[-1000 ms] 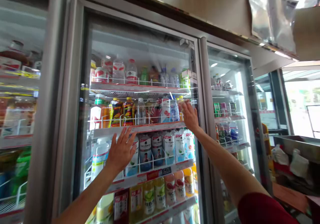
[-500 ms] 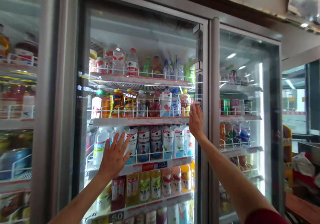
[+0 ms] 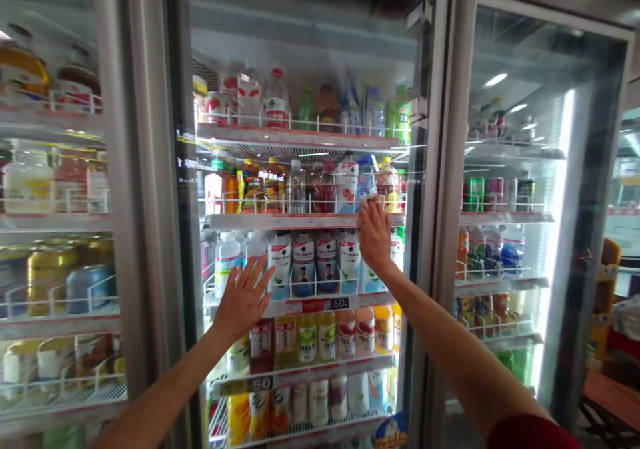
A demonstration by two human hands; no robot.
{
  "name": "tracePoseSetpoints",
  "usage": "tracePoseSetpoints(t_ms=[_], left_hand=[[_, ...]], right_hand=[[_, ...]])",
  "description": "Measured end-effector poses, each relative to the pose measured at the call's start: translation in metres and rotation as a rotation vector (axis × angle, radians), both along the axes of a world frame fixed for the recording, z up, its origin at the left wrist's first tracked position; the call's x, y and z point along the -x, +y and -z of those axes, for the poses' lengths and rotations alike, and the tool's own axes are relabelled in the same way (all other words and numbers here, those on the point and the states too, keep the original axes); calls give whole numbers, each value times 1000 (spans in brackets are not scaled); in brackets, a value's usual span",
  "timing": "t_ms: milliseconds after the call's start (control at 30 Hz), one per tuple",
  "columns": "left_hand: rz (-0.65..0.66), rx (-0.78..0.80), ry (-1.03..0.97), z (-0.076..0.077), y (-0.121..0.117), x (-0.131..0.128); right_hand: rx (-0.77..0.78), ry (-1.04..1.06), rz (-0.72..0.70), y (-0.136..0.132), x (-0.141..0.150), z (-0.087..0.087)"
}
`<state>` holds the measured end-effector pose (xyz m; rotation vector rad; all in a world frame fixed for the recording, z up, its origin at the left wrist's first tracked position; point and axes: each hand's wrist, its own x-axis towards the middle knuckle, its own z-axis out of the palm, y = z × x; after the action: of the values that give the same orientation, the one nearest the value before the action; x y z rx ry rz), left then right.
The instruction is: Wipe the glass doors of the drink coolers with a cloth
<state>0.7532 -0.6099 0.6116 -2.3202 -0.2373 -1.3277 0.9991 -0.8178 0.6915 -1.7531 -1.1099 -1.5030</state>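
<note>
left hand (image 3: 243, 295), fingers wide, and right hand (image 3: 376, 235), fingers together, are at the glass door (image 3: 305, 25), before the drinks (image 3: 327, 262); whether the right grips the pale scrap (image 3: 371, 199), i cannot tell.

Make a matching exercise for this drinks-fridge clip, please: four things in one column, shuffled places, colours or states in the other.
Things
1. Left hand
2. Right hand
3. Sleeve
4. "50" label

Descriptions
A. Dark red
B. Higher of the two hands
C. One shelf below the "60" label
D. Spread open

Pairs: 1-D, 2-B, 3-A, 4-C
</note>
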Motion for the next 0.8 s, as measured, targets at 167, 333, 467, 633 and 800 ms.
tracePoseSetpoints(t_ms=[167, 333, 467, 633, 800], left_hand=[[5, -8, 24, 22, 35, 37], [-8, -94, 63, 37, 61, 77], [-20, -151, 92, 39, 68, 95], [-40, -148, 105, 61, 79, 129], [-103, -122, 119, 72, 87, 150]], right_hand=[[349, -214, -128, 51, 63, 77], [451, -285, -172, 102, 113, 64], [114, -80, -97, 151, 143, -25], [533, -358, -217, 172, 183, 91], [663, -497, -276, 169, 185, 84]])
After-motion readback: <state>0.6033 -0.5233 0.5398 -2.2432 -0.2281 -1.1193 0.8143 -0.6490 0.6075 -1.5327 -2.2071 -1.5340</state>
